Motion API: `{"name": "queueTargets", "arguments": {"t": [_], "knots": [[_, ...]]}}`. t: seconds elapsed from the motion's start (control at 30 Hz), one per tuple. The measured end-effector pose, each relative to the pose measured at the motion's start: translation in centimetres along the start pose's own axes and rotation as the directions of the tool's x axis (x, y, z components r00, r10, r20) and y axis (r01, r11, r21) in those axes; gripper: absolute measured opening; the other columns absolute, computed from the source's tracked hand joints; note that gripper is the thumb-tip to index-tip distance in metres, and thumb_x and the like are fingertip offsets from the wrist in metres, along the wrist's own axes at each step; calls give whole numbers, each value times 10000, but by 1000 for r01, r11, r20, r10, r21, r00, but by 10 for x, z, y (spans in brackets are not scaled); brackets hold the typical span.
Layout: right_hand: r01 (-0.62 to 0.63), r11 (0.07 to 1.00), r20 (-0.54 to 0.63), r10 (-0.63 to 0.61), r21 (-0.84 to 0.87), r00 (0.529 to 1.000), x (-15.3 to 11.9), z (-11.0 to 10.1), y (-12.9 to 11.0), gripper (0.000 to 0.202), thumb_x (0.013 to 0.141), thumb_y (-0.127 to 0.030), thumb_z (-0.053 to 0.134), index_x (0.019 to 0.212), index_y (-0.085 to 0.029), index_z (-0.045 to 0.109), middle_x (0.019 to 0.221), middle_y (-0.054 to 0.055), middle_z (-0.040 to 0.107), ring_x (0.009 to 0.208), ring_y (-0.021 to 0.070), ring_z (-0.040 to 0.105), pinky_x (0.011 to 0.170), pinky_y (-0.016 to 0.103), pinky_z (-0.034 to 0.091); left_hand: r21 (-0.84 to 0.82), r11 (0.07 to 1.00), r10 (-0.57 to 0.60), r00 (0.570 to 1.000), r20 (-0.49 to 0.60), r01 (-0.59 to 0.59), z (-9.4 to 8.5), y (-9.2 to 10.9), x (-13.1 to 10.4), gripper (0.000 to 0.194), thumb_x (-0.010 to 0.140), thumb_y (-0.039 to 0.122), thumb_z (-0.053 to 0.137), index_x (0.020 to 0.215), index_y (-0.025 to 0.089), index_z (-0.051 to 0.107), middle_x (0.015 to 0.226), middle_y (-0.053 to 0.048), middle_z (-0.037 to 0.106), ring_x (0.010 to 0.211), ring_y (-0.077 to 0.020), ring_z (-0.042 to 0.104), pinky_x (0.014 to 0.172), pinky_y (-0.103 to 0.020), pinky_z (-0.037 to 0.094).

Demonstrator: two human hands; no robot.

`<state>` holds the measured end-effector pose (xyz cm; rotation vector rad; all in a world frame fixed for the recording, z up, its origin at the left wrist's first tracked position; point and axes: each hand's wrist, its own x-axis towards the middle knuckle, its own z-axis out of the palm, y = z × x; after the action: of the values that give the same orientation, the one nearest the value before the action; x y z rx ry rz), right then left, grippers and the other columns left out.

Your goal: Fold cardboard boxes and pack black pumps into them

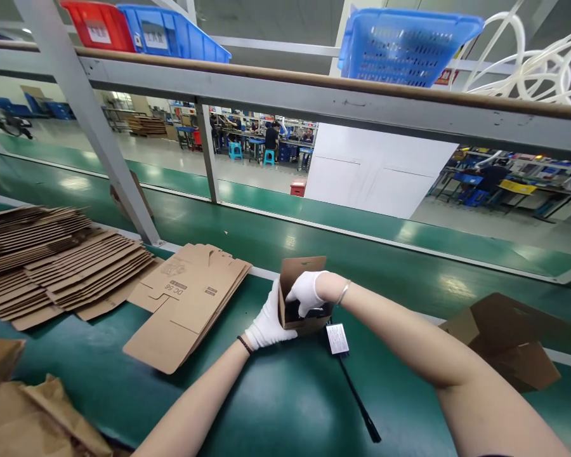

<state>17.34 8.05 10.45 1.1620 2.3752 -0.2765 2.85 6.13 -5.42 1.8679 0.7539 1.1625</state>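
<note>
While the white-gloved left hand [269, 320] grips an open brown cardboard box [299, 271] over the green worktop [276, 397], the white-gloved right hand [306, 292] reaches inside, fingers bent by a dark object [320, 311] (from here I cannot tell whether they grasp it), near a white-labelled black cable [356, 393].

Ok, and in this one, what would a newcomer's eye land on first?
Probably the white-gloved left hand near the centre, holding a small open brown cardboard box, with the white-gloved right hand reaching into it. Next, perhaps, the overlapping flat brown cardboard blanks on the green work surface at left. The bright blue perforated plastic basket also stands out, on the overhead shelf, right of centre.
</note>
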Motion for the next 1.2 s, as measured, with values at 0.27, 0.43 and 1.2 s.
{"name": "queueTargets", "arguments": {"t": [0.27, 0.43, 1.2], "knots": [[-57, 995, -23, 60, 87, 998, 34, 27, -22, 143, 637, -171, 776, 777, -199, 766, 794, 49, 752, 786, 235, 699, 742, 311, 523, 52, 998, -44, 999, 6, 43, 9, -9, -6, 1299, 560, 337, 829, 1531, 196, -23, 1533, -187, 276, 1419, -349, 302, 1159, -512, 284], [-212, 934, -488, 334, 289, 807, -40, 58, 10, 382, 960, -417, 431, 1219, -223, 634, 1224, 101, 661, 1125, 245, 610, 946, 368, 449, 436, 898, -42, 998, -35, 53, -13, 32, -10, 1205, 590, 352, 783, 1522, 155, 44, 1532, -228, 228, 1432, -425, 218, 1152, -585, 236], [-115, 993, -830, 96, 39, 549, -72, 118, 19, 266, 883, -202, 467, 1083, -171, 639, 952, 107, 728, 819, 203, 693, 709, 316, 559, 910, 343, -502, 774, 387, -232, 38, 108, 46, 246, 657, 277, 741, 858, 136, 742, 846, -188, 720, 866, -344, 666, 792, -450, 473]]}}
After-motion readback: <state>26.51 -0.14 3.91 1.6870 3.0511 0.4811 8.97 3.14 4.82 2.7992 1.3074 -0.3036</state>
